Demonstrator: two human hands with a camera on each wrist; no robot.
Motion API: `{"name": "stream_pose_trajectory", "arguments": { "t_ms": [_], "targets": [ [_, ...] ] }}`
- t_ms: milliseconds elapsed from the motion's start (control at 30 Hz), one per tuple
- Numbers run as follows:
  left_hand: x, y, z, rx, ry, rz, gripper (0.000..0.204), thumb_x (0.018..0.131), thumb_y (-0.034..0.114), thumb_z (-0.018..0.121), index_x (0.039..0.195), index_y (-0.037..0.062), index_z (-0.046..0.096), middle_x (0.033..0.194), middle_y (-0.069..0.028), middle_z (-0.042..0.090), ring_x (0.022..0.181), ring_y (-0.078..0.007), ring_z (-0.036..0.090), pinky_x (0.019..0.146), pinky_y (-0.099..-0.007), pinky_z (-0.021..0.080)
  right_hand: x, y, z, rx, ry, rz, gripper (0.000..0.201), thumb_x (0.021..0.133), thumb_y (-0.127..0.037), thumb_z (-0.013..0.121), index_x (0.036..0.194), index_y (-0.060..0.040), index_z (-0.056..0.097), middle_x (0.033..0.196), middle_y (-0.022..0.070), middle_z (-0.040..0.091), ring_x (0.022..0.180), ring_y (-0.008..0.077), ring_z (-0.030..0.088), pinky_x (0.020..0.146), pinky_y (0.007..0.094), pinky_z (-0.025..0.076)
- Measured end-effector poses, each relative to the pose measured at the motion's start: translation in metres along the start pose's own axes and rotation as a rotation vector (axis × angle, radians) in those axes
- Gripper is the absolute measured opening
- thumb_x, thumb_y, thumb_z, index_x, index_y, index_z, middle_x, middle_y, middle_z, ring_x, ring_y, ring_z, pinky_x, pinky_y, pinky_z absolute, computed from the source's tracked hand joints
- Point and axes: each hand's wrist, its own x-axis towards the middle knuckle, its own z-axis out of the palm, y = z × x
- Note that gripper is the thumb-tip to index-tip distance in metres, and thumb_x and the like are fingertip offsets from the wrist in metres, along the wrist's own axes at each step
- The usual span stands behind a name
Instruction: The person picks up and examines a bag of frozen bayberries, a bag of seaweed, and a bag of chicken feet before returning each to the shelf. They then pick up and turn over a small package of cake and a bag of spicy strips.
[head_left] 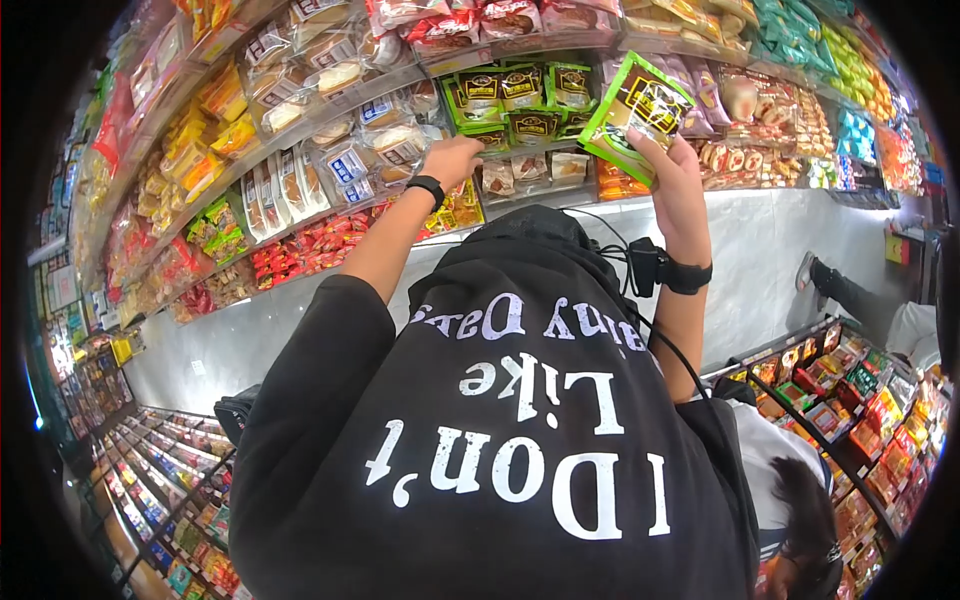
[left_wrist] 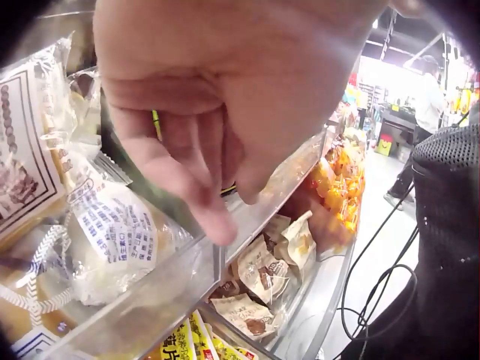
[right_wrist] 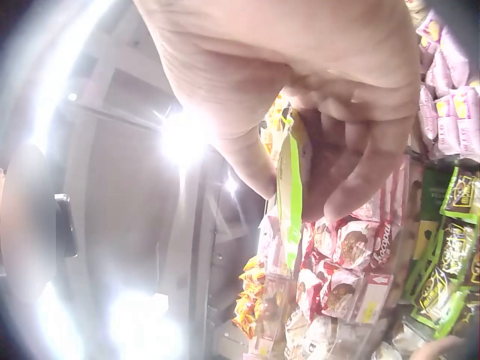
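While the right hand (head_left: 675, 185) grips a green packet (head_left: 636, 112) by its lower edge, the packet stands in the air just in front of the shelf (head_left: 560, 195), its top tilted toward the matching green packets (head_left: 520, 100) stacked there. From the right wrist view the packet (right_wrist: 289, 199) shows edge-on, a thin green strip pinched between thumb and curled fingers (right_wrist: 367, 169), so its long axis runs roughly up and down, out of the palm.

The left hand (head_left: 452, 160) is up at the shelf's front edge, just left of the green stack and beside the clear bags of pastry (head_left: 345, 160). In the left wrist view its fingers (left_wrist: 187, 161) are loosely curled and hang above the clear plastic shelf lip (left_wrist: 187, 274) — nothing is between them, and I cannot tell whether a fingertip touches a bag.

The relation that counts, as I judge it: the held packet lies to the right of the green stack and a little nearer the person, so the stack sits between the two hands. The right hand alone has the packet; the left is the nearer of the two to the stack's left side.

Both forearms reach over a black hooded top (head_left: 500, 420) — a cable (head_left: 670, 350) runs from the right wrist strap.
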Motion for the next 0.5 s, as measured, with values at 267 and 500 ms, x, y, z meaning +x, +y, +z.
{"name": "stream_pose_trajectory", "arguments": {
  "t_ms": [267,500],
  "targets": [
    [0.009,0.004,-0.013,-0.096,-0.256,-0.058,0.028,0.090,0.026,0.060,0.110,0.0071,0.066,0.105,-0.0140,0.068,0.100,-0.0346,0.062,0.087,-0.0452,0.049,-0.009,0.006,-0.012,0.030,0.060,0.038,0.027,0.090,-0.010,0.069,0.114,0.0000,0.062,0.109,0.0059,0.069,0.096,0.0109,0.065,0.086,0.0264,0.050],
    [0.009,0.019,-0.001,-0.191,-0.335,-0.236,0.033,0.088,0.021,0.063,0.116,0.0030,0.062,0.104,-0.0174,0.068,0.098,-0.0344,0.064,0.085,-0.0443,0.050,-0.012,0.011,-0.016,0.042,0.063,0.059,0.025,0.090,-0.011,0.068,0.112,-0.0005,0.063,0.108,0.0058,0.069,0.095,0.0107,0.065,0.085,0.0263,0.050]
  ]
}}
